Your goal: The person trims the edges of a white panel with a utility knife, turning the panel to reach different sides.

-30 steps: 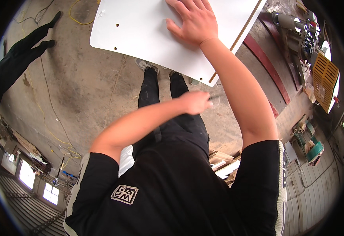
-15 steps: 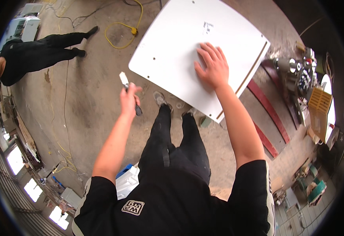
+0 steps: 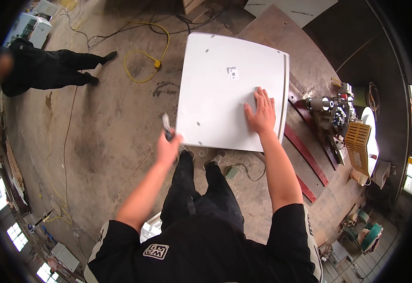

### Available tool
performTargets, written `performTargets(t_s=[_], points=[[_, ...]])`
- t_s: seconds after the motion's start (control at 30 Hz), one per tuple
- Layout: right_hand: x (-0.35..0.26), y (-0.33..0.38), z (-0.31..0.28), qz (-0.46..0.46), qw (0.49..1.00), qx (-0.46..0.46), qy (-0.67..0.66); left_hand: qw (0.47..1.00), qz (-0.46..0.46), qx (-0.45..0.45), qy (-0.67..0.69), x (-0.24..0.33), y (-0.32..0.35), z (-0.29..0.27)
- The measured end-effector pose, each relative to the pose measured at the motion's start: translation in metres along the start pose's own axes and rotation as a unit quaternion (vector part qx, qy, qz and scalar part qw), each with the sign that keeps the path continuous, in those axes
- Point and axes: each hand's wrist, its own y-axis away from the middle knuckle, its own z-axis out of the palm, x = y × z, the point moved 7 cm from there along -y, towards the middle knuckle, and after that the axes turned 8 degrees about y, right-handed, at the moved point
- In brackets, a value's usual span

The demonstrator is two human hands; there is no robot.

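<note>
A white panel (image 3: 224,104) with small holes, a pale label and a groove along its right edge lies in front of me. My right hand (image 3: 262,113) rests flat on its right part, fingers spread. At the panel's lower left corner is my left hand (image 3: 168,148), closed round a hand tool (image 3: 166,125) with a dark handle and a pale flat blade. The blade points away from me, just outside the panel's left edge. Motion blur hides the tool's exact kind, and whether this hand touches the panel I cannot tell.
Dark red strips (image 3: 307,155) lie to the panel's right, near a metal machine (image 3: 335,108) and a yellow slatted crate (image 3: 358,146). A yellow cable (image 3: 140,81) loops on the floor at the far left. Another person in dark clothes (image 3: 50,70) stands beyond it.
The panel has turned counter-clockwise, so its grooved edge now runs nearly straight away from me. My left hand has come right, up to the panel's corner, with the tool. My right hand stays on the panel.
</note>
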Motion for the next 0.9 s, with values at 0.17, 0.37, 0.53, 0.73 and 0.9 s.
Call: performTargets(t_s=[0.17, 0.37, 0.53, 0.73, 0.9], points=[[-0.016, -0.025, 0.007, 0.027, 1.000, 0.004, -0.009, 0.956, -0.076, -0.275, -0.076, -0.063, 0.138, 0.082], [-0.046, -0.019, 0.001, -0.019, 1.000, -0.004, 0.021, 0.948, -0.160, -0.273, 0.021, -0.066, 0.179, 0.087], [-0.057, -0.024, 0.003, -0.051, 0.998, -0.003, 0.040, 0.976, -0.145, -0.143, 0.071, -0.049, 0.131, 0.027], [-0.062, -0.052, -0.004, -0.120, 0.992, 0.000, 0.027, 0.985, -0.035, -0.055, 0.162, 0.006, 0.050, -0.025], [-0.061, -0.091, 0.003, -0.074, 0.996, -0.035, -0.019, 0.988, 0.048, -0.062, 0.136, 0.094, -0.046, -0.053]])
